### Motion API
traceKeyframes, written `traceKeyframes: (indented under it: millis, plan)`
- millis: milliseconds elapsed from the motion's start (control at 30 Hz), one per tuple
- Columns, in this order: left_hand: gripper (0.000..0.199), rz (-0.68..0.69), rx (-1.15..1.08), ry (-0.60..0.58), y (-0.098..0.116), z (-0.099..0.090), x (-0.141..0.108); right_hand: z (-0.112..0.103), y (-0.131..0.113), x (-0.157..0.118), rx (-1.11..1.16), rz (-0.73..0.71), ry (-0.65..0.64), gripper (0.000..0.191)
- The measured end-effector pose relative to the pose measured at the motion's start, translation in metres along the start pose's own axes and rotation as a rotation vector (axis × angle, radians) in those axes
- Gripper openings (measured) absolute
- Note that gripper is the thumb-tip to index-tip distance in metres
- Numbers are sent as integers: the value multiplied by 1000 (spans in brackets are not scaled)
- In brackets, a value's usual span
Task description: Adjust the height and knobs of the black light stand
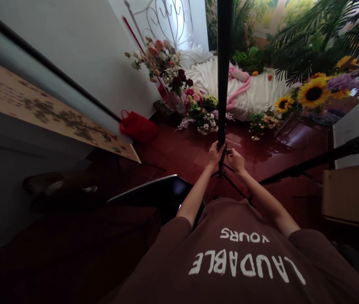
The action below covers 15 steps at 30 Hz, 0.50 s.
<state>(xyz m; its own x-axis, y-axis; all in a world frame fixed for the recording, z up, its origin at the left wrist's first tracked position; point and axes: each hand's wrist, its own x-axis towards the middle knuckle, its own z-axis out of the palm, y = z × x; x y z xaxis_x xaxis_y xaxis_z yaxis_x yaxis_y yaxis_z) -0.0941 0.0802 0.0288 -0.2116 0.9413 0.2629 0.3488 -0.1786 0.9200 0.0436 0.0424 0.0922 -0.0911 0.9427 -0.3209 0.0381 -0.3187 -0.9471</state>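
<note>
Black pole (223, 76) stands upright in front of the person, its splayed legs (233, 185) low down, nr the brown shirt (243, 261). L hand (216, 155) is on the pole's L side, thumb across it, clamped on it. R hand (235, 160) is just R of the pole, fingers curled at a small dark part on it; can't tell if they're pinched tight on that.

Edges/room: red floor (179, 147) shows b/w pole & red bag (138, 126) to its L, also a strip R of pole, shiny. Beyond the pole, flowers (198, 107) come close on its L; white cloth (205, 78) lies behind. Near L of pole, tilted black panel (157, 190) has its edge just beside the L forearm. R of pole, a 2nd black pole (319, 158) slants in twd the legs; cardboard box (353, 194) is well apart, far R. Long printed board (59, 122) slants down twd the pole from far L, its end well short of it.

Hard to see: pole top cut off at upper edge; fingertips & small part too tiny/dark; some legs hidden by shirt. Lower L of pole v. dark, shapes unclear. Box & 2nd pole cut off at R edge.
</note>
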Motion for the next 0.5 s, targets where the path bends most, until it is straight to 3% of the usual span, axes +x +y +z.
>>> traceKeyframes:
  millis: [133, 233, 500]
  plan:
    - [49, 46, 32, 71, 5, 3, -1, 0, 3, -6, -131, -165, 132, 13]
    - [45, 83, 38, 108, 12, 5, 2, 0, 5, -6, -206, -232, 155, 13]
    - [39, 124, -5, 141, 49, -4, 22, -4, 9, -4, -183, -169, 119, 19]
